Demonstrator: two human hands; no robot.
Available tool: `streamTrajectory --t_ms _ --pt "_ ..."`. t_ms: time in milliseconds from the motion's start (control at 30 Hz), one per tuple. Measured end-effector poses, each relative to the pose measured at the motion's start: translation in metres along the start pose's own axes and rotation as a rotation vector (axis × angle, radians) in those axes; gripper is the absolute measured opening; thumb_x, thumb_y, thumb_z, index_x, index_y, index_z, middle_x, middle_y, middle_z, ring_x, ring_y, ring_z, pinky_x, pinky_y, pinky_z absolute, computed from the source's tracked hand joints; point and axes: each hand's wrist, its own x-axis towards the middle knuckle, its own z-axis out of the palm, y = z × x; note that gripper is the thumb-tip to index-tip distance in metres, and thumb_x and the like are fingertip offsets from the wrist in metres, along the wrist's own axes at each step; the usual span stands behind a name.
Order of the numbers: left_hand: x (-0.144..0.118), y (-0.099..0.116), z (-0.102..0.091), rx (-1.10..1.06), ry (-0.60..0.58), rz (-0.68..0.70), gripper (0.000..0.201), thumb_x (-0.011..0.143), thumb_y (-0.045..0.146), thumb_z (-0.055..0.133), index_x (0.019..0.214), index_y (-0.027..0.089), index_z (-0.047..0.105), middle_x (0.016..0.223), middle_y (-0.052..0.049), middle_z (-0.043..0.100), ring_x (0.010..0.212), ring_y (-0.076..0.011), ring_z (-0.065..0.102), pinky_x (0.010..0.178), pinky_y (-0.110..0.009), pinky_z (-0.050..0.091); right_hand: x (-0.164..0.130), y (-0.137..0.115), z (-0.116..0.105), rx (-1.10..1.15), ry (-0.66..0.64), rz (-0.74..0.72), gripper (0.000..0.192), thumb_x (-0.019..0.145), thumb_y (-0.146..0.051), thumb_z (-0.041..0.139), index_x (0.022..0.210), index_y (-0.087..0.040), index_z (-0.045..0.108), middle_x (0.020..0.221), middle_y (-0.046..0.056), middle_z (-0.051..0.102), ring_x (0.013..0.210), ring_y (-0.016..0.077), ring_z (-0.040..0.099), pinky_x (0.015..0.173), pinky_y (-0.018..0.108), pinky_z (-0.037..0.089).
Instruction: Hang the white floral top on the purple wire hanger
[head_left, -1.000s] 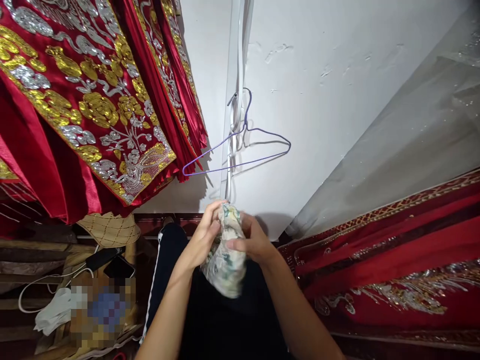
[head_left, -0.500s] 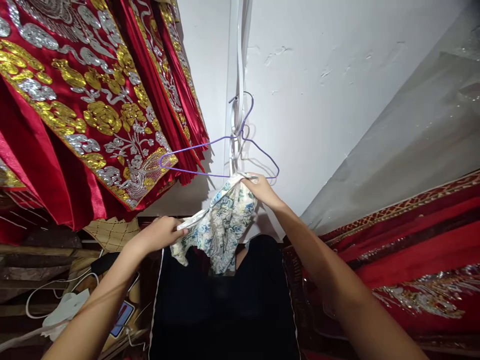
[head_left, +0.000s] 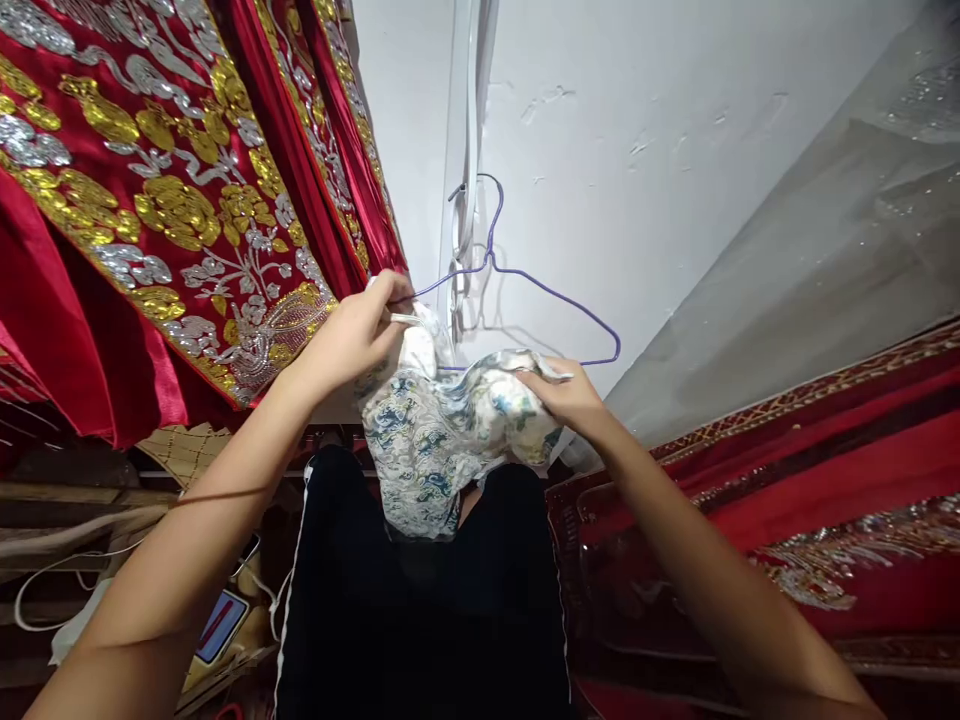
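A white garment with a blue and green floral print [head_left: 420, 440], which looks like a cropped top, is held up between my hands. My left hand [head_left: 367, 325] is closed on its left upper edge, at the left end of a purple wire hanger [head_left: 555, 290]. The hanger's left end is hidden by that hand and the cloth. On the other side my right hand [head_left: 566, 395] pinches the garment's right upper edge, just below the hanger's lower bar. The hanger's hook hangs on a white strip [head_left: 466, 130] on the wall.
Red cloths with gold and silver sequins [head_left: 180, 210] hang at left. Clear plastic sheeting [head_left: 787, 240] and red embroidered fabric [head_left: 840, 430] are at right. A phone [head_left: 221, 625] and white cables lie at lower left. Dark-clothed legs [head_left: 420, 620] are below the garment.
My left hand has risen to the hanger's left end, bringing the garment's edge up with it. My right hand has moved slightly right and down. The garment is spread wider, and the hanger has shifted right.
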Motion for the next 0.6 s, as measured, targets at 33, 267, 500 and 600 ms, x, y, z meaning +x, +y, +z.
streamTrajectory --t_ms 33,267,500,600 --pt "0.006 -0.002 0.003 -0.045 -0.012 0.015 0.035 0.089 0.016 0.053 0.123 0.018 0.061 0.111 -0.009 0.07 0.097 -0.0215 0.064 0.089 -0.032 0.046 -0.004 -0.003 -0.001 -0.022 -0.009 -0.041 0.021 0.084 -0.037 0.068 0.085 -0.018 0.076 0.084 0.005 0.073 0.083 0.0237 0.068 0.07 0.032 0.051" --pt "0.015 -0.029 0.005 -0.044 -0.04 -0.027 0.034 0.089 0.022 0.054 0.12 0.018 0.069 0.118 -0.01 0.073 0.109 -0.0266 0.066 0.1 -0.039 0.048 -0.023 -0.011 -0.042 -0.123 0.552 -0.162 0.082 0.064 -0.025 0.084 0.138 -0.023 0.05 0.084 0.004 0.071 0.073 0.0229 0.066 0.071 0.036 0.051" --pt "0.019 -0.034 -0.007 -0.005 0.015 0.031 0.026 0.092 0.029 0.053 0.107 0.017 0.072 0.112 -0.011 0.068 0.106 -0.0247 0.062 0.097 -0.038 0.047 -0.021 -0.033 -0.078 -0.142 0.255 -0.162 0.021 0.067 -0.035 0.083 0.077 -0.022 0.069 0.064 0.002 0.063 0.061 0.0187 0.059 0.055 0.031 0.043" --pt "0.019 -0.042 -0.008 -0.006 0.121 -0.076 0.027 0.093 0.039 0.055 0.099 0.017 0.069 0.107 -0.01 0.066 0.1 -0.0235 0.061 0.09 -0.035 0.047 -0.007 -0.048 -0.076 0.023 0.093 -0.093 0.031 0.071 -0.048 0.076 0.061 -0.021 0.065 0.061 0.003 0.063 0.057 0.0189 0.059 0.052 0.032 0.048"
